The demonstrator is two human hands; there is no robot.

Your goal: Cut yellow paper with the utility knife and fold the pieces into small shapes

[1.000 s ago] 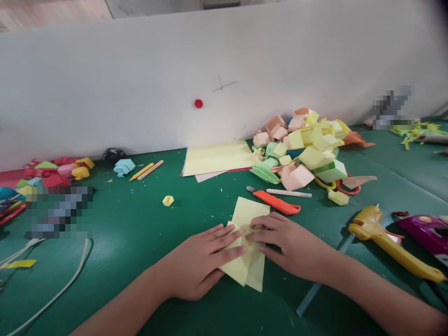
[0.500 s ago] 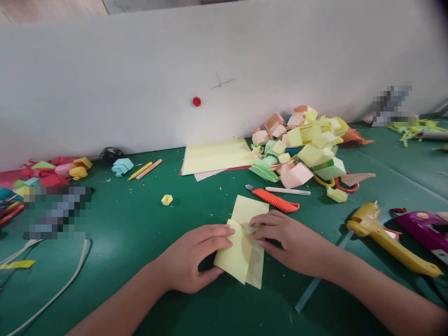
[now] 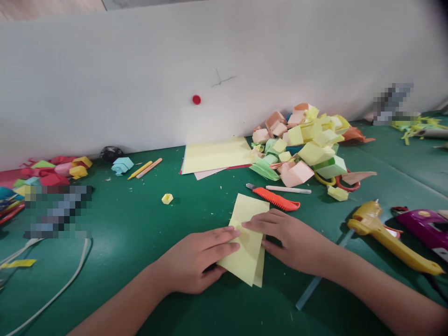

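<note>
Pale yellow paper [image 3: 249, 254] lies folded in front of me on the green table, its lower layers showing at the top and lower right. My left hand [image 3: 201, 259] grips its left edge, fingers on top and the thumb low at the side, partly under the paper. With its fingertips on the upper part of the fold and its thumb at the right edge, my right hand [image 3: 289, 238] holds the other side. Just beyond the paper lie an orange box cutter [image 3: 275, 198] and a white pen-like stick [image 3: 289, 190].
A yellow glue gun [image 3: 392, 235] with a clear glue stick [image 3: 310, 291] lies right, beside a purple tool [image 3: 422, 228]. Folded paper pieces [image 3: 311, 140] are heaped behind, next to stacked paper sheets [image 3: 217, 156]. A small yellow paper piece [image 3: 167, 199] sits left; a white board [image 3: 140, 79] closes the back.
The upper layer of the yellow paper has come down flatter and slightly right. My right fingers have moved left onto it, and my left fingers reach a little further right across it.
</note>
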